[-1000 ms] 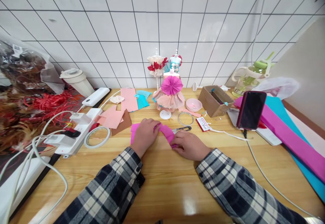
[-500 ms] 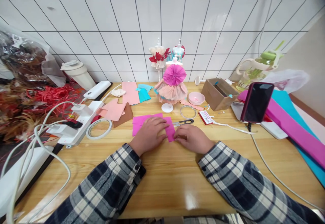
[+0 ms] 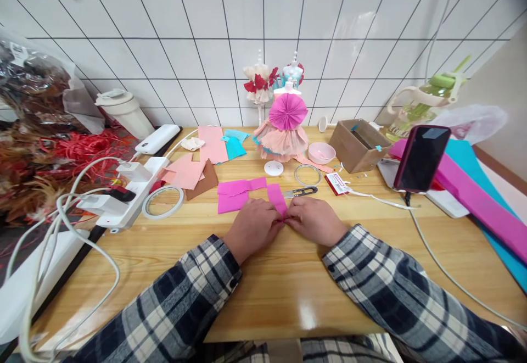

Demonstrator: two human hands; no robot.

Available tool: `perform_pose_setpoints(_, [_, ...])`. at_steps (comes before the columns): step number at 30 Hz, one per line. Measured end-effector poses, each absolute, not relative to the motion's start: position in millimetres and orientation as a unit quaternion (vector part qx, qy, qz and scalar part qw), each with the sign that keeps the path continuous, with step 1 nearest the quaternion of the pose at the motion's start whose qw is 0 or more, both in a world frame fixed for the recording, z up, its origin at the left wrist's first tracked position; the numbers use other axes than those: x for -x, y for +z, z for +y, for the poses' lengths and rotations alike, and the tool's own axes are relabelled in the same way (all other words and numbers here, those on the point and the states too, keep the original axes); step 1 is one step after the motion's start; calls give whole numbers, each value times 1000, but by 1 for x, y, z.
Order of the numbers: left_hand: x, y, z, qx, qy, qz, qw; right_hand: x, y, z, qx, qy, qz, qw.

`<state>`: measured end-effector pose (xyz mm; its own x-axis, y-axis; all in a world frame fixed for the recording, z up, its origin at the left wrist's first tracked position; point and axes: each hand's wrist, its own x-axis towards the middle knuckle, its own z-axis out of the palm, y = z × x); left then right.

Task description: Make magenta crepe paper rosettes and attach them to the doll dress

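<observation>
A small magenta paper strip lies between my hands, its near end pinched by the fingers of both. My left hand is closed on its left side, and my right hand is closed on its right side. Other magenta paper pieces rest on the table just beyond my left hand. Black thread snips lie beyond my right hand. Farther back stands a mini dress form with a magenta pleated rosette and a peach ruffled skirt.
Tape roll, power strip and cables are at left. A pink bowl, cardboard box and phone stand at right. A wire ring lies near the snips. Tiled wall behind.
My left hand has come off the larger magenta pieces and moved right to the strip. Both hands' fingertips have come together at its near end. The view has shifted slightly.
</observation>
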<state>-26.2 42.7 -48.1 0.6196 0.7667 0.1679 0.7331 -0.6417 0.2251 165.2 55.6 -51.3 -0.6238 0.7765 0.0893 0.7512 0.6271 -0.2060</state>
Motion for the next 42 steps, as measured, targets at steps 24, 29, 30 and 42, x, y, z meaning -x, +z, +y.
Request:
perform_pose_setpoints(24, [24,-44,41,-899,86,421,84,-164,-50,55,482,156,-858,89])
perform_pose_setpoints(29, [25,-48,41,-895,104,424,94,-164,-49,54,467,150,-869,62])
perform_pose_setpoints(30, [25,-49,41,-894,105,425,94,-163,-48,54,465,150,-870,56])
perform_pose_setpoints(42, [22,-48,40,-892,86,434,89,-157,-43,51,491,126,-862,25])
